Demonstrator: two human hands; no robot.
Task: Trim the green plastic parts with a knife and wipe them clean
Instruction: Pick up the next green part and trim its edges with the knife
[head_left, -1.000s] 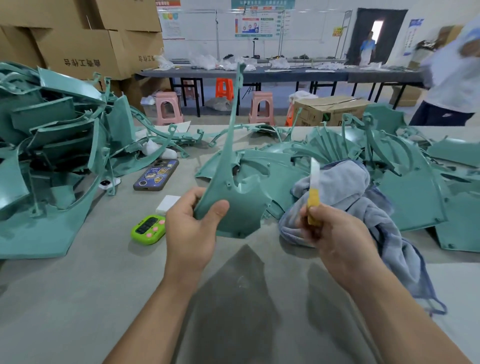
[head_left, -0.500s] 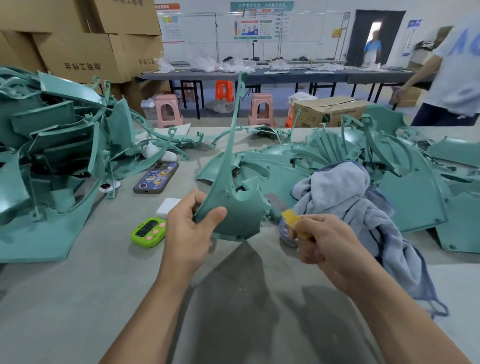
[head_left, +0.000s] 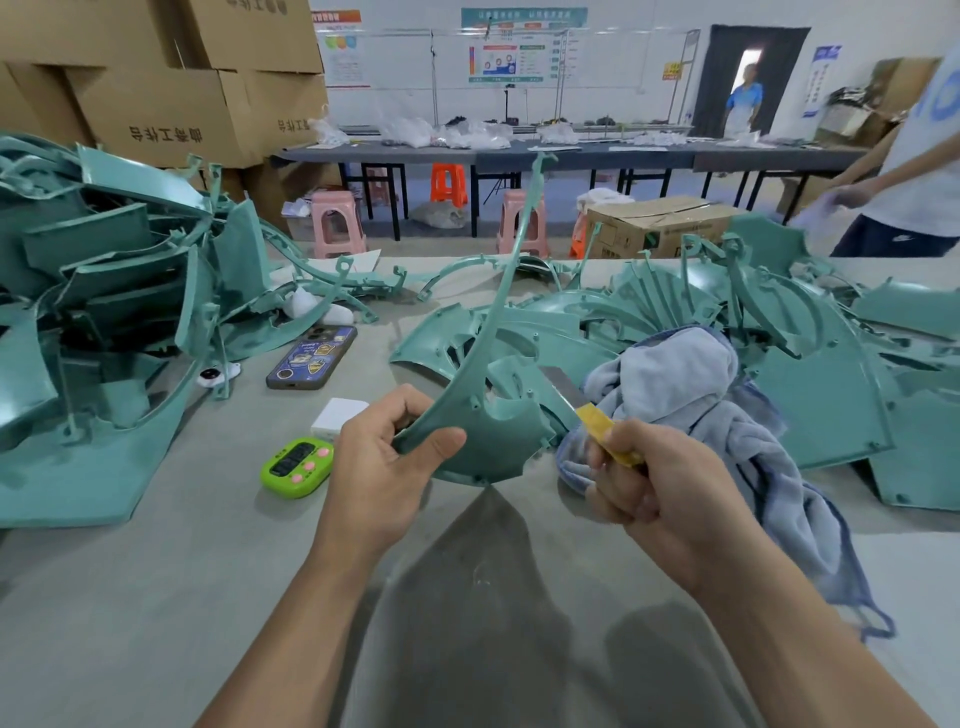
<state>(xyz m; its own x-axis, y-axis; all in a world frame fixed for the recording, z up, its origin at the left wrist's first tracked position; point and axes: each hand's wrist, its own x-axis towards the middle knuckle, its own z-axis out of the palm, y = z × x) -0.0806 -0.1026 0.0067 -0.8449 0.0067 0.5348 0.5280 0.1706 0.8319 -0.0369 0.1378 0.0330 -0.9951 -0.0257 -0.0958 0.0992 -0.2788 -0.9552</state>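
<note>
My left hand (head_left: 382, 467) grips the broad lower end of a green plastic part (head_left: 485, 426), whose long thin arm curves up and away over the table. My right hand (head_left: 657, 486) is shut on a knife (head_left: 597, 423) with a yellow handle. Its grey blade points up-left and lies against the right edge of the held part. A grey-blue towel (head_left: 701, 395) is bunched just right of my hands, partly over other green parts.
Heaps of green plastic parts lie at the left (head_left: 104, 332) and the right (head_left: 810, 353). A phone (head_left: 311, 357), a white block (head_left: 337, 415) and a green timer (head_left: 297, 466) rest on the grey table (head_left: 156, 597). A person (head_left: 914, 171) stands at the far right.
My right hand has turned the knife from blade-up to blade pointing left and brought it against the held part. My left hand has kept the part nearly still.
</note>
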